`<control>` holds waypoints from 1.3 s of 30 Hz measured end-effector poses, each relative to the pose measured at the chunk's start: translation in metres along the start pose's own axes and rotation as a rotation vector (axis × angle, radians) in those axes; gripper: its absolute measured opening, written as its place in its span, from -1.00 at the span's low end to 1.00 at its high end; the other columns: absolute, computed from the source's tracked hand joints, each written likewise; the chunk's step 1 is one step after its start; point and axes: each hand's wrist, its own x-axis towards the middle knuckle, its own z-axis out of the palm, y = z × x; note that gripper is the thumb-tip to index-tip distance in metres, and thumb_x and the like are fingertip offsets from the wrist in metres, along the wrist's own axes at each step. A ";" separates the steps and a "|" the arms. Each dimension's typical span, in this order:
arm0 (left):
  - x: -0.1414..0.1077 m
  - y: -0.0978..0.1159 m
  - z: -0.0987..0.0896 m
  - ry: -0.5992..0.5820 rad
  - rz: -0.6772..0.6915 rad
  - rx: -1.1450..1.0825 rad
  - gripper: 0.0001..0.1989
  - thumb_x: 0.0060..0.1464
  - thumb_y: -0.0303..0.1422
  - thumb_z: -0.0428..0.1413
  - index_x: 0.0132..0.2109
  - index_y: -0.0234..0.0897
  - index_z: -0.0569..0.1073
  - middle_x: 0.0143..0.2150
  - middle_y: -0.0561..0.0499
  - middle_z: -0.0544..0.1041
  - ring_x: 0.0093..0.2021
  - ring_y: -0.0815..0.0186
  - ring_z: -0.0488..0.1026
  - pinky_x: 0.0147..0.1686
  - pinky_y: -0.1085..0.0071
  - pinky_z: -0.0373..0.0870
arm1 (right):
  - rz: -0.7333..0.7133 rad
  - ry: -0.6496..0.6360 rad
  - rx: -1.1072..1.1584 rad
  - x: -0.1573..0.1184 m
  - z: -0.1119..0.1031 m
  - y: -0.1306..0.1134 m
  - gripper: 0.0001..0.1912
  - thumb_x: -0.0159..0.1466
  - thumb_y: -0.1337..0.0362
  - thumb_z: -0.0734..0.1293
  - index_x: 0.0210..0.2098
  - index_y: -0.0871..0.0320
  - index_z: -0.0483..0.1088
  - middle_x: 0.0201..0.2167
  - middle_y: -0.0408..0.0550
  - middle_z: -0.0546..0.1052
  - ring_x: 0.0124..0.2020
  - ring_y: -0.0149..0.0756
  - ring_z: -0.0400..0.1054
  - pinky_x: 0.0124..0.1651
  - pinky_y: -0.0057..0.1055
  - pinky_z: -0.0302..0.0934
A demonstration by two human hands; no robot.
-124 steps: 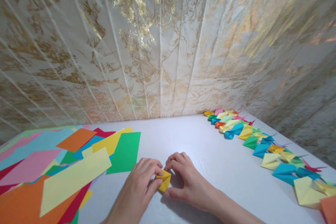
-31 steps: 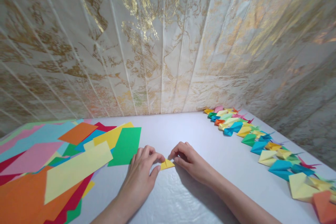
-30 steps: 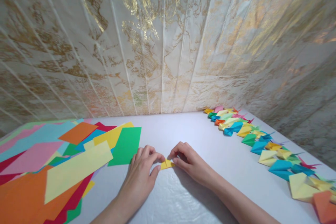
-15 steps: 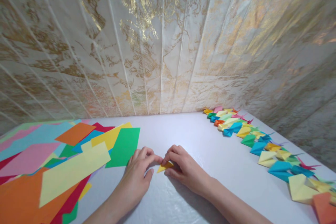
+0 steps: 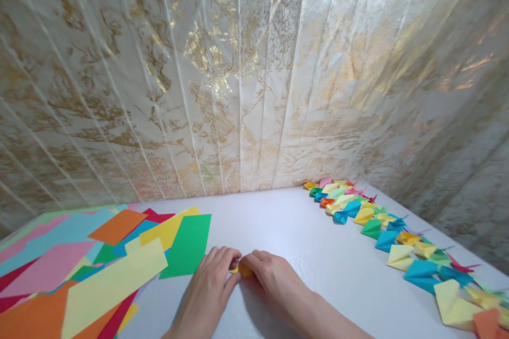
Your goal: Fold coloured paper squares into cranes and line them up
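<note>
A small folded piece of yellow paper [image 5: 245,271] is between my two hands at the front middle of the white table [image 5: 254,222]. My left hand [image 5: 217,278] pinches its left end with thumb and fingers. My right hand [image 5: 272,278] has its fingers closed around the right side and covers most of it. Only a bit of yellow shows, so the exact fold is hidden.
On the left lie overlapping coloured paper sheets, with a green sheet [image 5: 186,246] and a pale yellow sheet [image 5: 115,280] on top. Rows of folded paper cranes [image 5: 387,241] run down the right side. A patterned curtain [image 5: 238,90] hangs behind the table.
The view has tilted up, so the table sits lower. My left hand has moved in from beside the yellow paper and now pinches it; my right hand has closed further over it.
</note>
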 end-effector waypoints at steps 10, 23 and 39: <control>0.016 0.004 -0.007 0.033 -0.083 -0.223 -0.87 0.23 -0.34 0.04 -0.12 -0.22 0.43 -0.22 -0.04 0.54 -0.18 0.15 0.48 -0.12 0.24 0.37 | 0.076 0.090 0.429 0.012 -0.009 0.010 -0.82 0.24 0.42 0.28 -0.16 0.13 0.34 -0.54 -0.26 0.46 -0.55 -0.42 0.29 -0.46 -0.54 0.08; 0.012 -0.013 0.006 -0.091 -0.116 -0.603 -0.70 0.29 -0.15 0.02 0.01 -0.22 0.46 -0.15 -0.02 0.66 -0.20 0.25 0.58 -0.18 0.46 0.44 | 0.101 0.138 1.129 0.009 0.015 0.017 -0.69 0.23 0.09 0.44 -0.18 0.11 0.31 -0.53 -0.29 0.41 -0.57 -0.48 0.22 -0.48 -0.55 0.08; 0.006 -0.010 0.014 0.174 -0.040 -0.540 -0.91 0.23 -0.31 0.05 -0.16 -0.14 0.44 -0.25 0.08 0.61 -0.21 0.31 0.59 -0.17 0.50 0.49 | -0.005 0.253 1.063 0.003 0.006 0.010 -0.88 0.37 0.22 0.25 -0.19 0.13 0.36 -0.45 -0.18 0.45 -0.45 -0.40 0.34 -0.33 -0.47 0.21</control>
